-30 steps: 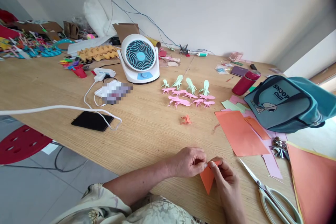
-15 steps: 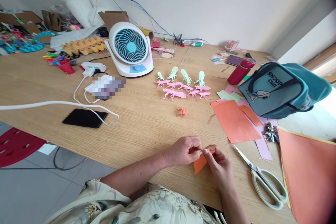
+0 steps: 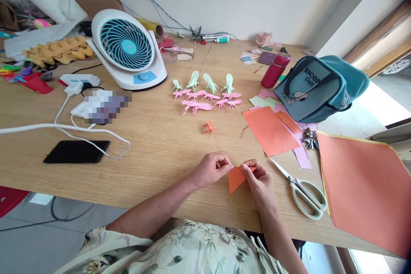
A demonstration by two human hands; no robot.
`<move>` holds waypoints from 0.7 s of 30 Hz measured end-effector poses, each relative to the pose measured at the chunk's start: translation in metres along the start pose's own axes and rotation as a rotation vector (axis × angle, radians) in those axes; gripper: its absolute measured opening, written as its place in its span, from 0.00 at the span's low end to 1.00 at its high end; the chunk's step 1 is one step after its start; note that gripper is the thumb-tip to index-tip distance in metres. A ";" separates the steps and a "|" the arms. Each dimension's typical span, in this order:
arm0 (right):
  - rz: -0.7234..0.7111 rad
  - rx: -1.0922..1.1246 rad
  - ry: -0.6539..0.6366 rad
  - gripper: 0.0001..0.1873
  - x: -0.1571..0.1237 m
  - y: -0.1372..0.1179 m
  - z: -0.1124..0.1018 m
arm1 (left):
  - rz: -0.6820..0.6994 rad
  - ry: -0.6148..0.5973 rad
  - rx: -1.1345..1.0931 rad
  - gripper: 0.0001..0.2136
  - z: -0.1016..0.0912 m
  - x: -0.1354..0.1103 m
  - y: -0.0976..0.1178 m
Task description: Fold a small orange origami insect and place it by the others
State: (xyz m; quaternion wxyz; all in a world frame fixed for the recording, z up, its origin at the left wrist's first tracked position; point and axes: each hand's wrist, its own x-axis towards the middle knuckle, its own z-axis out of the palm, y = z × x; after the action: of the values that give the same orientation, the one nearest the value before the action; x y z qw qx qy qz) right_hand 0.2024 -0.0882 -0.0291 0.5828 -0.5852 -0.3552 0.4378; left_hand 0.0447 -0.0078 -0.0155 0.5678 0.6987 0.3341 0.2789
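Observation:
A folded piece of orange paper (image 3: 236,178), roughly triangular with a point downward, is held just over the table near its front edge. My left hand (image 3: 214,170) pinches its upper left corner between thumb and forefinger. On the other side, the thumb of my right hand (image 3: 259,179) presses on the upper edge, with the fingers curled behind and partly hidden. A small orange folded-paper figure (image 3: 209,127) stands beyond my hands. Behind it are several pink paper figures (image 3: 198,106) and several pale green ones (image 3: 210,82).
White-handled scissors (image 3: 305,195) lie right of my right hand. Orange sheets (image 3: 362,180) and a smaller orange sheet (image 3: 269,130) are farther right. A blue bag (image 3: 321,87), red bottle (image 3: 275,69), fan (image 3: 128,47), dark phone-like slab (image 3: 76,151) and white cable (image 3: 38,127) surround the space.
My hands have moved slightly apart, and more of the orange paper shows between them. The view has turned, so the table's objects appear farther left.

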 end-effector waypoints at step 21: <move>0.003 -0.135 0.010 0.24 0.000 0.006 -0.009 | -0.008 0.058 -0.017 0.10 -0.003 0.002 -0.003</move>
State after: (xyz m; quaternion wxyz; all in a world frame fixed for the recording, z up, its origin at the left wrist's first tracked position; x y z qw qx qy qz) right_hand 0.2103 -0.0923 -0.0352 0.5432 -0.6259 -0.3799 0.4109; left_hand 0.0432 -0.0039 -0.0181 0.5650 0.6842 0.3508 0.2994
